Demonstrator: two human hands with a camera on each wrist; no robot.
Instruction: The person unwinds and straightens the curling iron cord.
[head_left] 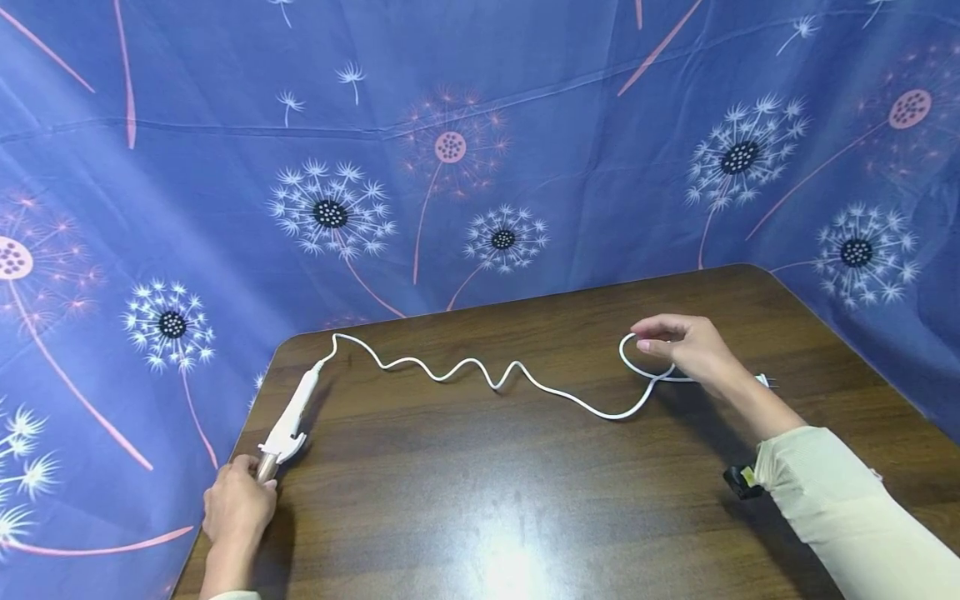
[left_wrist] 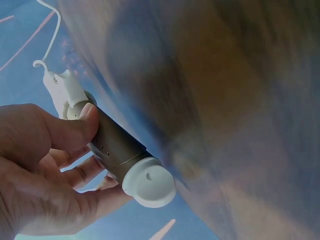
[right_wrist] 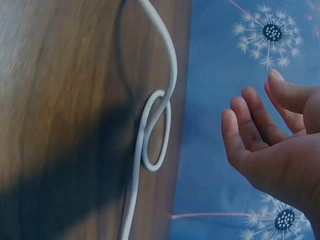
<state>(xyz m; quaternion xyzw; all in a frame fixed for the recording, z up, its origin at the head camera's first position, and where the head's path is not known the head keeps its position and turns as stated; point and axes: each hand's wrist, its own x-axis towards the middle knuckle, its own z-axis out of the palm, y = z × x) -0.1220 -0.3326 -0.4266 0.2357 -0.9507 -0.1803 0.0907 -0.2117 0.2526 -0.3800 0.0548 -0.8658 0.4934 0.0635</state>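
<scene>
My left hand grips a curling iron by its brown barrel, at the table's left side. In the left wrist view the thumb lies on the barrel and the fingers curl beneath it, near the white end cap. The white handle points away toward the back edge. From it a white power cord runs in waves across the table to a loop on the right. Over that loop hovers my right hand, its fingers loosely bent and nothing between them; the right wrist view shows it apart from the cord.
The brown wooden table ends at a blue curtain with dandelion prints, behind and at both sides. The cord's plug lies just beyond the right wrist. A small black device sits at the right sleeve's cuff.
</scene>
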